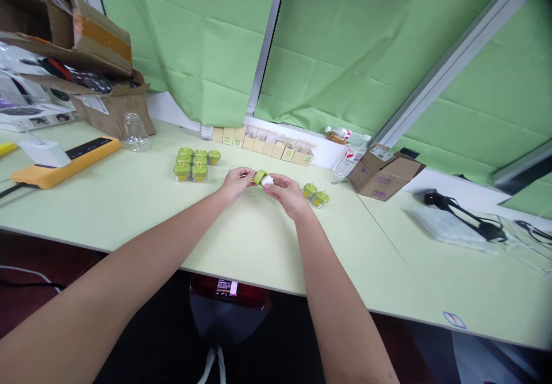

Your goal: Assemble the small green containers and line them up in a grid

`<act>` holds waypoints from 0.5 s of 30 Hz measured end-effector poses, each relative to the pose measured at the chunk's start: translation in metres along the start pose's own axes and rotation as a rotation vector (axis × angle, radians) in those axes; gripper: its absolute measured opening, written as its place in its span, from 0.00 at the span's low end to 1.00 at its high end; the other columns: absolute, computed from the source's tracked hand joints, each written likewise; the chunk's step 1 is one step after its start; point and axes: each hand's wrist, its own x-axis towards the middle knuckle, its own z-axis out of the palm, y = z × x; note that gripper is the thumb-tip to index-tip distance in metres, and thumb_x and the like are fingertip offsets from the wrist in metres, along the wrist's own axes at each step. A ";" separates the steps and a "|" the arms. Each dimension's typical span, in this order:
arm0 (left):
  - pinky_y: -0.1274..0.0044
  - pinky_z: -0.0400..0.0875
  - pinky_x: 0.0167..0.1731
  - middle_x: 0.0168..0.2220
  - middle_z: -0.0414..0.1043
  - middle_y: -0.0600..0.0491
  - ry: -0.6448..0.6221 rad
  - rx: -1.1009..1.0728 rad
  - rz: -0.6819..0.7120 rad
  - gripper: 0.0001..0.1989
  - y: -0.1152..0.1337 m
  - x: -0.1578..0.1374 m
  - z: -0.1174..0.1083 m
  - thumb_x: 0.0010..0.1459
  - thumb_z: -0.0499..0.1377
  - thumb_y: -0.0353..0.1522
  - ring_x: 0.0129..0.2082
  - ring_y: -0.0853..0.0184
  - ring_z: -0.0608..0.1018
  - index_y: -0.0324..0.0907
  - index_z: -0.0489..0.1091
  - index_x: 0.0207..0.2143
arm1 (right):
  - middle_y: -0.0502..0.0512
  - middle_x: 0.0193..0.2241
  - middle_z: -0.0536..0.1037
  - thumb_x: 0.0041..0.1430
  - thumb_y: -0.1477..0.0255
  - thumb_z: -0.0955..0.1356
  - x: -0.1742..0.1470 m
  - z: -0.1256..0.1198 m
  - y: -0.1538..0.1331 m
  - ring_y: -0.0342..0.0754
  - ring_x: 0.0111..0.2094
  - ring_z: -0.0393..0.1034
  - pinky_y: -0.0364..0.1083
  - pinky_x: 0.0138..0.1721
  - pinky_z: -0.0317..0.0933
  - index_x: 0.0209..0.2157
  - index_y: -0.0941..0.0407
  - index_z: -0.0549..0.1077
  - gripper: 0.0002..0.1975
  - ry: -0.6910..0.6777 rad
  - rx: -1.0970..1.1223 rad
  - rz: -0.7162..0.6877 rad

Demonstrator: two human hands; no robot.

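Note:
My left hand (236,183) pinches a small green lid (259,177) above the middle of the table. A small rounded white piece (268,181) sits against the lid's right side, with the fingers of my right hand (288,193) closed on it. Whether the white piece is inside the lid or only touching it, I cannot tell. Left of my hands stands a group of several small clear containers with green lids (199,170), with yellow showing inside. Two more green-lidded containers (319,199) stand just right of my right hand.
Small open cardboard boxes (260,141) line the table's back edge. A brown carton (383,171) and plastic bottles (345,162) stand at back right. Leftward are an orange power strip (64,162), a clear bottle (135,134) and stacked cartons (103,45). A phone (226,288) lies below the front edge.

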 end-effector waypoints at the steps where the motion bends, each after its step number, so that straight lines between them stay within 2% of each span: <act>1: 0.70 0.75 0.42 0.30 0.73 0.52 0.004 0.004 0.017 0.14 0.000 0.000 0.000 0.48 0.68 0.39 0.32 0.70 0.75 0.36 0.73 0.28 | 0.52 0.37 0.79 0.35 0.73 0.79 0.000 0.001 0.001 0.45 0.39 0.74 0.49 0.49 0.68 0.39 0.56 0.76 0.24 0.003 -0.005 -0.016; 6: 0.70 0.76 0.42 0.30 0.74 0.52 0.030 0.023 0.040 0.13 0.000 0.000 -0.002 0.48 0.68 0.38 0.31 0.70 0.76 0.36 0.74 0.29 | 0.54 0.41 0.79 0.36 0.71 0.78 0.005 0.004 0.008 0.46 0.38 0.73 0.49 0.48 0.68 0.42 0.57 0.77 0.26 0.036 -0.125 -0.099; 11: 0.69 0.75 0.44 0.30 0.74 0.52 0.043 -0.065 -0.012 0.12 0.002 0.000 -0.002 0.48 0.68 0.36 0.32 0.69 0.77 0.35 0.74 0.28 | 0.55 0.42 0.77 0.43 0.65 0.76 0.009 0.010 0.015 0.45 0.36 0.73 0.48 0.41 0.70 0.47 0.55 0.73 0.27 0.051 -0.224 -0.218; 15: 0.69 0.75 0.46 0.31 0.74 0.51 0.048 -0.163 -0.073 0.10 0.001 0.001 -0.001 0.49 0.68 0.33 0.32 0.70 0.77 0.35 0.73 0.28 | 0.54 0.43 0.77 0.50 0.62 0.73 0.009 0.015 0.018 0.45 0.37 0.73 0.45 0.39 0.69 0.45 0.52 0.69 0.21 0.104 -0.347 -0.348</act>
